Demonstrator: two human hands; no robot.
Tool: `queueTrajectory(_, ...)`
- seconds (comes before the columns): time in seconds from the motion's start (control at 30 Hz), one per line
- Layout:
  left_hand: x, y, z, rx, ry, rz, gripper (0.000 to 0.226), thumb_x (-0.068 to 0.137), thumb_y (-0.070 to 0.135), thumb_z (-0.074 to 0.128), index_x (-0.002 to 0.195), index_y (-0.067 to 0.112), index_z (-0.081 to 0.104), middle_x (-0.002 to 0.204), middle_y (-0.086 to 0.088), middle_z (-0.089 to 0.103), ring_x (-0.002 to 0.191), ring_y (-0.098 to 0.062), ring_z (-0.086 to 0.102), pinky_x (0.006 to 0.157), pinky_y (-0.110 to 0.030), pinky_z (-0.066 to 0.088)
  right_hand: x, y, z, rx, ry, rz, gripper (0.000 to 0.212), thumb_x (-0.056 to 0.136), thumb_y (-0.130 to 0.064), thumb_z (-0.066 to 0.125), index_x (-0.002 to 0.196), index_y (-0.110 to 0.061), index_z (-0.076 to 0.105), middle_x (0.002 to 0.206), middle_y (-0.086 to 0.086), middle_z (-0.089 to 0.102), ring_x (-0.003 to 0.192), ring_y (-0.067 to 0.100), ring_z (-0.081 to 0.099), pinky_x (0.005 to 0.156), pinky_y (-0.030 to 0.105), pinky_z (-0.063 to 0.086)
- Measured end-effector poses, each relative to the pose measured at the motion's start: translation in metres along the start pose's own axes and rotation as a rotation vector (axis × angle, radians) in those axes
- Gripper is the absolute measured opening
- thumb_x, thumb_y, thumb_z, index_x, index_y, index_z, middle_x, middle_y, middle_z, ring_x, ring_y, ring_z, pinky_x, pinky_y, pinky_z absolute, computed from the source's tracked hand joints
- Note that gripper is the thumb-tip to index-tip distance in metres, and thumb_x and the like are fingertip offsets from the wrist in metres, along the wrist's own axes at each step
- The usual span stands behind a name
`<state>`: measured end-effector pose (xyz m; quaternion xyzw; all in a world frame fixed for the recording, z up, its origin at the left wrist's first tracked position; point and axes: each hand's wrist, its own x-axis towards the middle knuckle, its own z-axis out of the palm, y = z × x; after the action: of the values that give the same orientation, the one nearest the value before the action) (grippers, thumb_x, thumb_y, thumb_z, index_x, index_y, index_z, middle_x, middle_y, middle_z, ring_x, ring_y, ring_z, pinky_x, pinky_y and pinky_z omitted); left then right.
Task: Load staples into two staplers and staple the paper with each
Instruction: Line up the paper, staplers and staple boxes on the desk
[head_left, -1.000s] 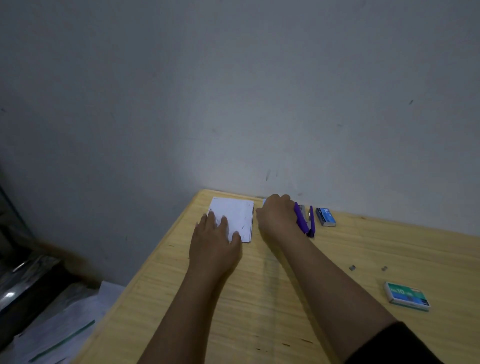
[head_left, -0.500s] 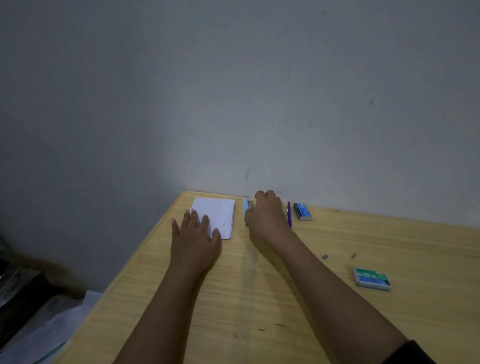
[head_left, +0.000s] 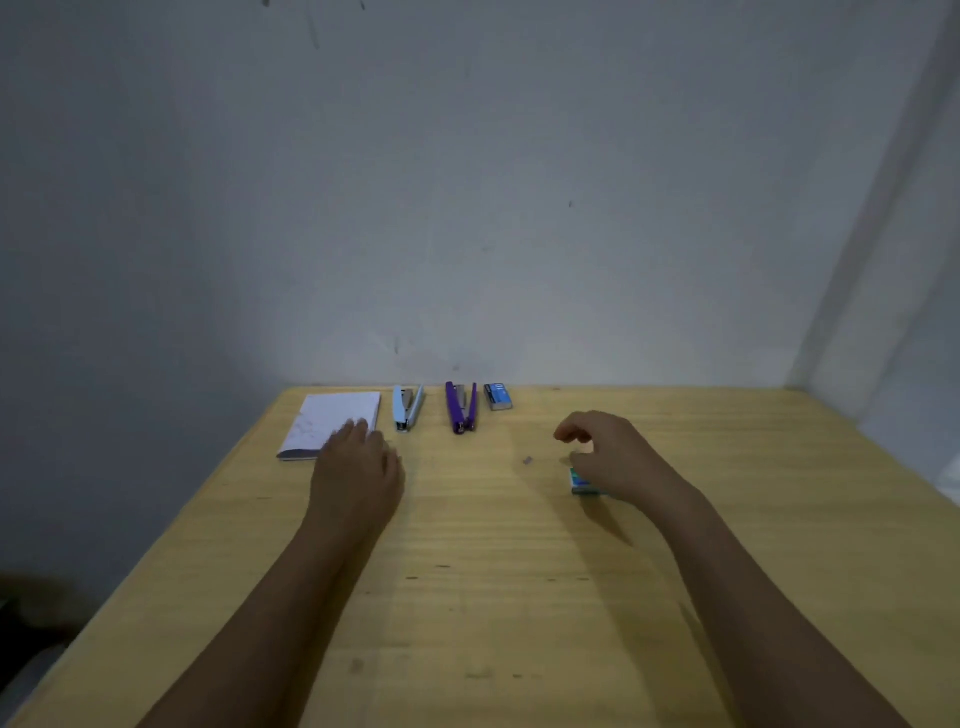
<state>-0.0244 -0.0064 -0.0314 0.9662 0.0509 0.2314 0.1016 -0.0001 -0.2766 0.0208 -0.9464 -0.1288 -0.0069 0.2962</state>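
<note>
Both hands rest over the desk (head_left: 467, 597). Leftmost, my left hand (head_left: 358, 478) lies flat and open, fingertips on the near corner of the paper (head_left: 332, 418). Next come the light-blue stapler (head_left: 407, 408) and the purple stapler (head_left: 460, 408), both lying open, then a blue staple box (head_left: 497, 397). My right hand (head_left: 615, 457), loosely curled and empty, hovers over the green staple box (head_left: 581, 483).

left hand (head_left: 357, 470): bare, no rings | right hand (head_left: 618, 457): bare | forearms: sleeveless
</note>
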Motion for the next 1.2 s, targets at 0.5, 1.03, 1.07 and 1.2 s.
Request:
queueTrajectory(0.5, -0.007, 0.091, 0.029, -0.193, -0.32, 0.037, 0.049, 0.1, 0.028, 0.023, 0.146, 0.011, 0.026, 0.157, -0.006, 0.021, 0.145, -0.018, 0.015, 0.118, -0.034, 0.013, -0.008, 0.035, 0.003, 0.019, 0.167, 0.043, 0.028, 0.086, -0.022, 0.058, 0.113, -0.026, 0.061, 0.114, 0.0, 0.061, 0.09, 0.017, 0.058, 0.074, 0.031, 0.048)
queueTrajectory(1.03, -0.007, 0.091, 0.032, -0.201, -0.325, 0.016, 0.051, 0.101, 0.029, 0.019, 0.149, 0.013, 0.013, 0.159, -0.003, 0.009, 0.147, -0.013, 0.004, 0.117, -0.027, 0.003, 0.109, -0.003, 0.057, 0.143, 0.268, 0.132, 0.033, 0.086, -0.019, 0.064, 0.116, -0.005, 0.064, 0.117, 0.01, 0.064, 0.1, 0.021, 0.06, 0.08, 0.027, 0.045)
queueTrajectory(1.07, -0.007, 0.091, 0.032, -0.208, -0.32, 0.015, 0.051, 0.101, 0.029, 0.019, 0.149, 0.013, 0.014, 0.159, -0.003, 0.009, 0.147, -0.013, 0.004, 0.117, -0.027, 0.003, 0.111, -0.002, 0.058, 0.128, 0.247, 0.123, 0.035, 0.086, -0.015, 0.063, 0.119, -0.005, 0.062, 0.12, 0.011, 0.063, 0.104, 0.021, 0.059, 0.081, 0.025, 0.043)
queueTrajectory(1.2, -0.008, 0.091, 0.033, -0.222, -0.296, 0.018, 0.051, 0.101, 0.027, 0.021, 0.149, 0.011, 0.016, 0.159, -0.003, 0.012, 0.146, -0.013, 0.006, 0.118, -0.027, 0.004, 0.121, 0.001, 0.058, 0.101, 0.223, 0.088, 0.035, 0.086, -0.008, 0.062, 0.121, -0.006, 0.061, 0.122, 0.012, 0.062, 0.109, 0.023, 0.058, 0.085, 0.024, 0.042)
